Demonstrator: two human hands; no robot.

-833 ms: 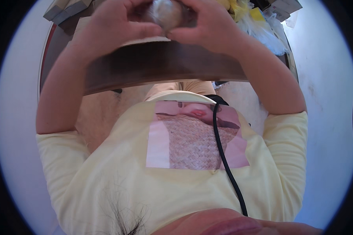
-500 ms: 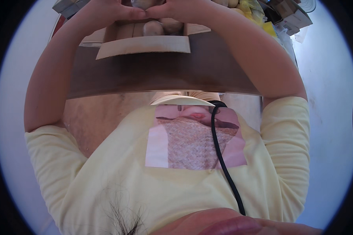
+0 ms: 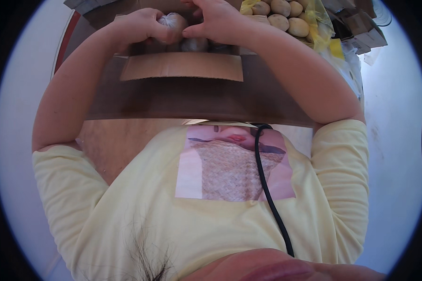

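A round tan fruit (image 3: 173,25), tightly wrapped in clear plastic film, is gripped by my left hand (image 3: 143,27) from its left side. The exact kind of fruit cannot be made out. My right hand (image 3: 215,21) is just right of it, thumb and fingers apart, the thumb tip close to the fruit's side. Both hands are over an open cardboard box (image 3: 180,67), whose near flap folds down toward me. Inside the box, another wrapped round fruit (image 3: 194,44) shows below my hands; the rest is partly hidden by them.
Several bare round tan fruits (image 3: 280,22) lie in a yellow plastic bag (image 3: 320,28) right of the box. Cardboard boxes (image 3: 361,30) are stacked at the far right. The dark brown table (image 3: 197,100) has its near edge close to my body. A black cable (image 3: 267,196) hangs down my shirt.
The view has tilted up, bringing more of the box and the yellow bag into sight. My right hand has separated from my left, its fingers spreading; the wrapped fruit stays in my left hand.
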